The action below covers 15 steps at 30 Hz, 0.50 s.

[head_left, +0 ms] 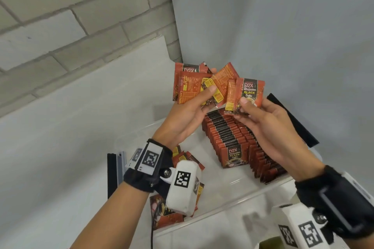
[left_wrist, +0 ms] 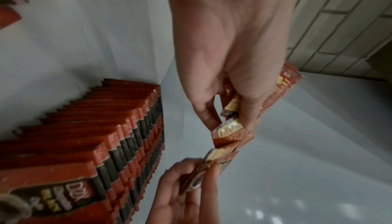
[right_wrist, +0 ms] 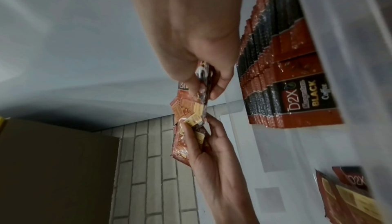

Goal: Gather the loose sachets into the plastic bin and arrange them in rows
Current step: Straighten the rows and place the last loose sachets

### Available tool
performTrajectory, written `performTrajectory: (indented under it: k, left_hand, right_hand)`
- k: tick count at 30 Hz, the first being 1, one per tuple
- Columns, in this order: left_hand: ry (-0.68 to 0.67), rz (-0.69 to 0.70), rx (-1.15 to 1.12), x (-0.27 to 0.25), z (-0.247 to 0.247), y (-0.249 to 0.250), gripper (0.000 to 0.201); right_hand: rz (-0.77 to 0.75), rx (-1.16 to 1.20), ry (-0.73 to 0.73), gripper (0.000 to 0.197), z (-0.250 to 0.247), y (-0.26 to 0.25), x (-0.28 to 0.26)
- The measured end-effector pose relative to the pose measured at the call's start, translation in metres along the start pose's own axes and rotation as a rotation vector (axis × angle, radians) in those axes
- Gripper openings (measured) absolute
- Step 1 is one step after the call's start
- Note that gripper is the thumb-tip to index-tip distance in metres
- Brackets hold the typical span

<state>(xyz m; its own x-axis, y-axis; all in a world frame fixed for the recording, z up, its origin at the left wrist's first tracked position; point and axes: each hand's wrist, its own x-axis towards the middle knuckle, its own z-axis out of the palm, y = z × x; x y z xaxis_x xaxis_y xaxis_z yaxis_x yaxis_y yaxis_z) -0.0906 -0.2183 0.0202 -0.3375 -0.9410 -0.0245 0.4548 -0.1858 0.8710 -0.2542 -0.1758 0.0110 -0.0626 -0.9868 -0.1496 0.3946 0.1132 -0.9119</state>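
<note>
Now right hand (head_left: pixel 261 119) pinches upright sachet (head_left: pixel 250 92).

Both forearms reach forward and up, with the hands raised side by side and close together. The left hand (head_left: pixel 186 115) is turned palm up, its thumb pressed across the front of a fan of sachets (head_left: pixel 199 85) and its fingers curled behind them. The right hand (head_left: pixel 269 125) pinches 2 sachets (head_left: pixel 243 95) at their lower edge between thumb and fingertips, the other fingers loosely bent. Each wrist wears a black strap carrying a white camera block with printed square markers.
</note>
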Motion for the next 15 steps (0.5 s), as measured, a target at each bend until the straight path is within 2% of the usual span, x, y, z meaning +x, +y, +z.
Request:
performTrajectory:
  k: [4, 7, 9, 12, 15]
  left_hand:
    - [-0.028, -0.06, 0.043, -0.0017, 0.0042, -0.0047, 0.028]
    - [-0.061, -0.101, 0.076, -0.0026, 0.0065, -0.0037, 0.027]
    - [-0.069, -0.139, 0.07, -0.0028, 0.0079, -0.0005, 0.034]
    - [-0.014, -0.158, 0.1, -0.0016, 0.0054, 0.0032, 0.039]
    - [0.06, -0.136, 0.183, -0.0006, 0.0027, 0.0033, 0.038]
  right_hand:
    - [0.022, 0.069, -0.053, 0.032, 0.0026, -0.0027, 0.0003]
    - [-0.001, 0.072, -0.04, 0.032, 0.0009, -0.0049, -0.0001]
    - [-0.013, 0.089, -0.019, 0.033, 0.0001, -0.0054, 0.0002]
    - [-0.06, 0.1, 0.015, 0.032, -0.0004, -0.0056, 0.0008]
    - [-0.067, 0.08, -0.037, 0.033, 0.0006, -0.006, -0.0012]
